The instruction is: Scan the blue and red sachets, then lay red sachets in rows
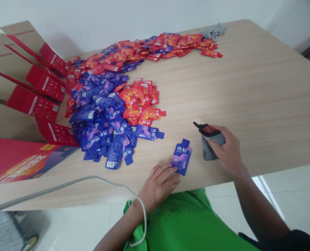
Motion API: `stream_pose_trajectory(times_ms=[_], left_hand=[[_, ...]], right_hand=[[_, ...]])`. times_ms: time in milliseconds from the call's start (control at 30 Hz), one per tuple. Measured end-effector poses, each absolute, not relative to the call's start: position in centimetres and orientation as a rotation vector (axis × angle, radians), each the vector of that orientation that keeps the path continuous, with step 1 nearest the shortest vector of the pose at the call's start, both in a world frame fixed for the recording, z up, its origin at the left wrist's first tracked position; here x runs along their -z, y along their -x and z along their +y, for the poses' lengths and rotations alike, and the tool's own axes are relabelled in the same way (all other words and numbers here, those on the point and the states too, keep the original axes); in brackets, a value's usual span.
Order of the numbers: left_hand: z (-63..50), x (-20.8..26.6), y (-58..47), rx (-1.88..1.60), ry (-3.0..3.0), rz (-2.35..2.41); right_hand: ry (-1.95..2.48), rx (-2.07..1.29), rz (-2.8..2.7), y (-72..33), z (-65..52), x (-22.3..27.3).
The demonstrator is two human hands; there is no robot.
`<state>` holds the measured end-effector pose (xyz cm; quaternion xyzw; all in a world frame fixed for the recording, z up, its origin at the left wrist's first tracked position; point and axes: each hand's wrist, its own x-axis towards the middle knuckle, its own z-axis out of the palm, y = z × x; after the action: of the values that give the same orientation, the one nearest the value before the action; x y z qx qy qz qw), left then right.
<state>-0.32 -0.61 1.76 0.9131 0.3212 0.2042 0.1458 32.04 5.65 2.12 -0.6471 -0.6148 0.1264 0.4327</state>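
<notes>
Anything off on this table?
Mild things only: the pale cable loops across the view in front of the left forearm, a possible snag; blue packets are mixed among red packets in the back pile; a crumpled grey cloth lies at that pile's right end. No spill or damage visible.

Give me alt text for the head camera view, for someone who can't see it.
A person's left hand touches a blue-purple packet lying on a pale table, while the right hand holds a grey cloth with black edging. Beyond lie heaps of blue-purple and red packets, with open red cartons at left.
</notes>
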Motion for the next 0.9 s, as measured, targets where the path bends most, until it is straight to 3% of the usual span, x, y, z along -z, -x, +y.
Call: stream_pose_trajectory(times_ms=[200,433,633,900], left_hand=[[-1.6,-0.4,-0.2,-0.688,-2.699,0.825],[-2.1,0.3,-0.4,-0.789,-2.643,0.892],[-1.6,0.3,-0.5,-0.722,-2.726,0.844],[-0.9,0.4,0.2,-0.697,-2.699,0.804]], right_hand=[[1.377,-0.377,-1.954,-29.3,4.8,-6.1],[1.032,-0.532,-2.539,-24.5,3.0,-2.0],[1.307,-0.317,-2.537,-27.0,9.5,-1.1],[1.393,-0.184,-2.157,-28.9,11.2,-5.1]])
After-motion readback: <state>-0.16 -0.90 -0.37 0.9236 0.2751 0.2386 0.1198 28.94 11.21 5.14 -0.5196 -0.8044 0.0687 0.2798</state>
